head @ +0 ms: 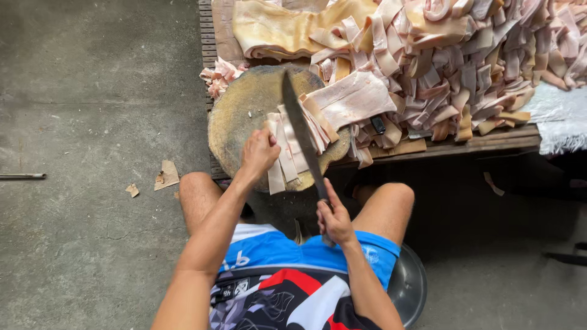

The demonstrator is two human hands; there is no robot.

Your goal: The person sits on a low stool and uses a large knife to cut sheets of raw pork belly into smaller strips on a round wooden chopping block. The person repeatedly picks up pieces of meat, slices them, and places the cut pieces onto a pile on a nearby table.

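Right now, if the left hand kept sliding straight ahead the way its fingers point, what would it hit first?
The cut strips under the left hand, then probably the knife blade just beyond; height above the round chopping block is hard to judge.

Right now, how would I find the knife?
Find the round wooden block at the pallet's near corner. Across it lies the knife, held by the right hand. It is the only long, dark blade among the pale strips.
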